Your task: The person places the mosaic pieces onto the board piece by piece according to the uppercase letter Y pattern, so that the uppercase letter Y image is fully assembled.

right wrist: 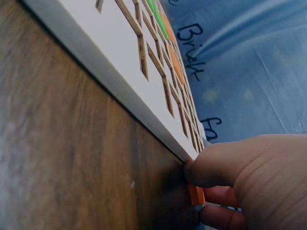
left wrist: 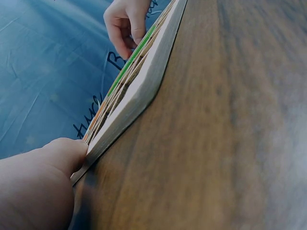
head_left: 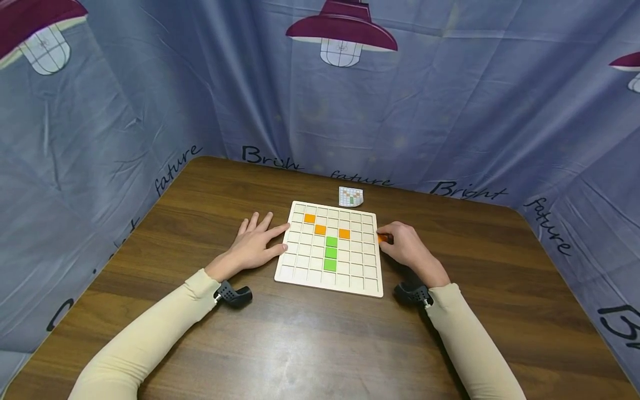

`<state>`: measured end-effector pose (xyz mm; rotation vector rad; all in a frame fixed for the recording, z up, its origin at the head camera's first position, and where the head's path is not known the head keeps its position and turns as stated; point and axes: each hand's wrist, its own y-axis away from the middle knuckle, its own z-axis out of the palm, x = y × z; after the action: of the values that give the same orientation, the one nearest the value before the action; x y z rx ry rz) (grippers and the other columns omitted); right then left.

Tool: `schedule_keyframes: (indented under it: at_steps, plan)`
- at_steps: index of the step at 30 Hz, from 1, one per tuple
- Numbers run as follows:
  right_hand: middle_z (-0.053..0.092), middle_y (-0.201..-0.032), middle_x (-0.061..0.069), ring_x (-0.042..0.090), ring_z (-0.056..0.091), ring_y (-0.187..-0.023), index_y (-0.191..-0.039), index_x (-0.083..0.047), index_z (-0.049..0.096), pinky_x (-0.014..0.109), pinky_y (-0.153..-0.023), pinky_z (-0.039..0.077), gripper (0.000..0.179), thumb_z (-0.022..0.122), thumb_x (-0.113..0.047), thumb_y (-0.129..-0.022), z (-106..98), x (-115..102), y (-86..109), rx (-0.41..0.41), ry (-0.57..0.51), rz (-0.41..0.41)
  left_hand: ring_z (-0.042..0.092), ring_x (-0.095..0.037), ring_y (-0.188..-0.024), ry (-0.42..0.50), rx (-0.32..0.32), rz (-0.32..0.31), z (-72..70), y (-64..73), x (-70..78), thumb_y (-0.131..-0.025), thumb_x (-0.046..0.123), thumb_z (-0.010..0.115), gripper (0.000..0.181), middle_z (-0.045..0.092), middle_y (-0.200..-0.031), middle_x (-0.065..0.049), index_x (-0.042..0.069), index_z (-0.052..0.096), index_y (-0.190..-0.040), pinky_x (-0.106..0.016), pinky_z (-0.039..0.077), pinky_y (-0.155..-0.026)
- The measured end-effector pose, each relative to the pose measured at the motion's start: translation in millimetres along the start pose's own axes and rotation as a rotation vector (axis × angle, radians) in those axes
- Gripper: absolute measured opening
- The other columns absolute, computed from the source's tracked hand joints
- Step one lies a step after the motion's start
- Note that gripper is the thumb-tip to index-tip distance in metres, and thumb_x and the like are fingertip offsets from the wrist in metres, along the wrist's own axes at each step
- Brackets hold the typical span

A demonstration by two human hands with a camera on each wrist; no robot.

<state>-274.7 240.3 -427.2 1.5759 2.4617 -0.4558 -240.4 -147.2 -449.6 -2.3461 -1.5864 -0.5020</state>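
Note:
A white grid board [head_left: 305, 266] lies flat on the table. Set in its cells are three orange tiles [head_left: 320, 229] and three green tiles [head_left: 330, 252], the green ones in a column. My left hand [head_left: 250, 245] is spread on the board's left side, forefinger and thumb touching the edge. At the right edge, my right hand [head_left: 407, 244] pinches another orange tile [right wrist: 196, 195] between thumb and curled fingers, partly hidden by them. In the right wrist view the thumb is up against the board's side.
A small pattern card [head_left: 351, 196] with a printed grid lies behind the board, one corner curling. The wooden table [head_left: 290, 344] stretches around it. Blue curtains [head_left: 425, 111] printed with lamps and lettering hang at the back and sides.

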Motion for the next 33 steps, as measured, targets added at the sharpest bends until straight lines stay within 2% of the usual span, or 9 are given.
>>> schedule_keyframes:
  at_steps: [8,18,24,30,33]
  plan:
    - [0.073,-0.111,0.022,0.034,0.068,-0.099,-0.116,0.004,0.074,0.051,-0.089,0.055,0.031,0.070,-0.005,-0.087,1.0,-1.4,-0.5,-0.008,0.002,-0.012,0.009,-0.057,-0.154,-0.009,0.001,-0.002,0.4,0.8,0.9,-0.102,0.046,0.054,0.058,0.022,-0.168,-0.026,0.027,0.044,-0.157,-0.073,0.008,-0.121]
    - [0.073,-0.105,0.019,0.030,0.067,-0.093,-0.115,0.003,0.075,0.049,-0.084,0.054,0.027,0.071,-0.003,-0.089,0.8,2.1,-0.3,-0.019,0.002,-0.029,0.007,-0.056,-0.154,-0.008,-0.001,-0.005,0.7,0.9,0.7,-0.102,0.047,0.054,0.059,0.020,-0.168,-0.025,0.028,0.043,-0.157,-0.072,0.007,-0.122]
    - [0.073,-0.102,0.019,0.028,0.065,-0.090,-0.112,0.004,0.075,0.048,-0.083,0.054,0.026,0.070,-0.003,-0.088,5.5,1.4,2.7,-0.009,-0.033,-0.042,0.007,-0.056,-0.154,-0.041,-0.026,-0.010,-7.6,1.9,1.9,-0.102,0.048,0.053,0.060,0.020,-0.168,-0.025,0.028,0.042,-0.157,-0.072,0.006,-0.122]
    - [0.073,-0.095,0.017,0.026,0.061,-0.082,-0.108,0.004,0.077,0.044,-0.075,0.052,0.022,0.071,0.000,-0.087,-3.1,8.1,-2.7,0.005,-0.016,-0.069,0.006,-0.056,-0.155,-0.010,-0.011,-0.029,5.5,2.5,7.2,-0.101,0.050,0.053,0.061,0.020,-0.168,-0.025,0.029,0.042,-0.157,-0.072,0.006,-0.122]
    - [0.073,-0.095,0.016,0.024,0.061,-0.081,-0.108,0.004,0.077,0.041,-0.073,0.051,0.021,0.072,-0.001,-0.087,-6.8,5.4,-7.1,0.000,-0.020,-0.078,0.005,-0.056,-0.155,-0.007,-0.019,-0.043,6.9,3.3,8.1,-0.101,0.051,0.054,0.061,0.020,-0.169,-0.024,0.029,0.042,-0.157,-0.073,0.006,-0.121]
